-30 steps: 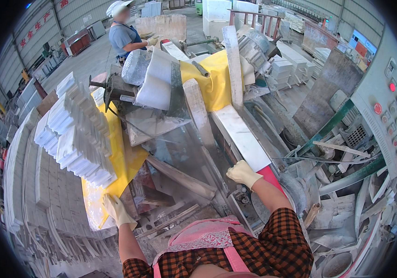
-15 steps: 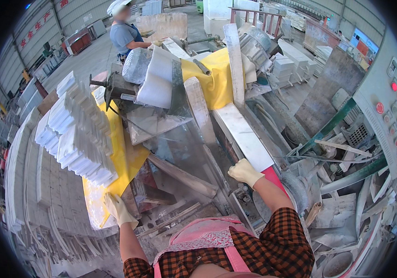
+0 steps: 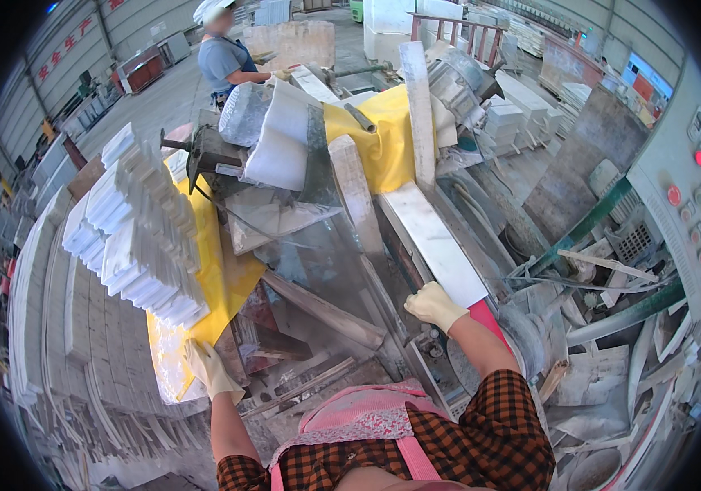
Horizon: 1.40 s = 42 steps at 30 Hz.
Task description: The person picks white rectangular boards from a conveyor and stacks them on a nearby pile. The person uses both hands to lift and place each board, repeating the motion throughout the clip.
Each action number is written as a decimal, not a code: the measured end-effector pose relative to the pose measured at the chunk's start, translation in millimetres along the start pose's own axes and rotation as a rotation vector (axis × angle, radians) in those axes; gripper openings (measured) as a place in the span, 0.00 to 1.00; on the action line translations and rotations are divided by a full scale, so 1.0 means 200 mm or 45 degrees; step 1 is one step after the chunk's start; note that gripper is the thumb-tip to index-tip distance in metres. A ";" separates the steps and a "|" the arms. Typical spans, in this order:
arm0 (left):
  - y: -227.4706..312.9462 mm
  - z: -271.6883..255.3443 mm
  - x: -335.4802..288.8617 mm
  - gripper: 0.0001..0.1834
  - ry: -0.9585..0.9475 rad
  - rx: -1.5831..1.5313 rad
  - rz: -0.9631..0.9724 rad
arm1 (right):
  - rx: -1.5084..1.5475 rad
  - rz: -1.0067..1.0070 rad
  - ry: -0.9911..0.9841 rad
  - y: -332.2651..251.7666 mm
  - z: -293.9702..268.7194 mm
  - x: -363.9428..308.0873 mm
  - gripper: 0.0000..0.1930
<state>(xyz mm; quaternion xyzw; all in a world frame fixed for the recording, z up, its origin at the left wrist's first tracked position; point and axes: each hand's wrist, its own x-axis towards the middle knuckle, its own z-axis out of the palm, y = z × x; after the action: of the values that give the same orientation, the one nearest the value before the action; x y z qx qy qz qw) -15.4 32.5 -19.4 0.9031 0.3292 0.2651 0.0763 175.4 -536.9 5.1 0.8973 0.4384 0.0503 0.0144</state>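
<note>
My right hand (image 3: 435, 306), in a pale glove, rests on the near end of a long white stone strip (image 3: 435, 243) that lies along the cutting machine's bed. My left hand (image 3: 208, 368), also gloved, hangs low at the left beside the yellow sheet (image 3: 223, 286), fingers loosely curled; nothing shows in it. A stack of white moulded stone pieces (image 3: 137, 233) stands just above and left of that hand. A dusty transparent guard (image 3: 317, 254) covers the machine's middle between my hands.
A person in a blue shirt (image 3: 223, 57) works at the far side of the machine. A grey control panel with coloured buttons (image 3: 690, 196) stands at the right. Stone offcuts (image 3: 612, 385) lie at the lower right, flat slabs (image 3: 64, 327) at the left.
My right hand has shifted slightly along the white strip's near end. My left hand stays low by the yellow sheet.
</note>
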 end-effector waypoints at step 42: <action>-0.04 0.05 0.01 0.24 0.026 -0.009 0.018 | -0.116 0.023 -0.153 -0.02 0.00 0.00 0.11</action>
<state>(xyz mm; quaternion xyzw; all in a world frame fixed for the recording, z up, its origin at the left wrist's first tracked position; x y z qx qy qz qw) -14.1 40.3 -29.8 0.9023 0.3227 0.2762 0.0744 173.2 -534.7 5.8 0.9010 0.4259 0.0162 0.0810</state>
